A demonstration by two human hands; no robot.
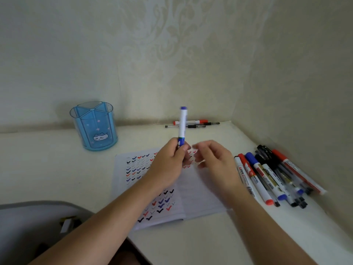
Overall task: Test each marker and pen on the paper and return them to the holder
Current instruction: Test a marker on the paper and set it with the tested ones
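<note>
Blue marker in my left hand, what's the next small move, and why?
Probably carry the blue marker left into the holder: its cap looks on, the left hand grips it upright, the right hand is open and apart.

It looked like a room in a home, set up as a small study corner. Cream wallpaper with a faint embossed floral pattern (172,44) covered both walls, which met behind a plain off-white desk (47,169). A translucent blue plastic pen holder with a cartoon sticker (93,127) stood on it, near an open lined notebook (200,192) filled with coloured ticks.
</note>
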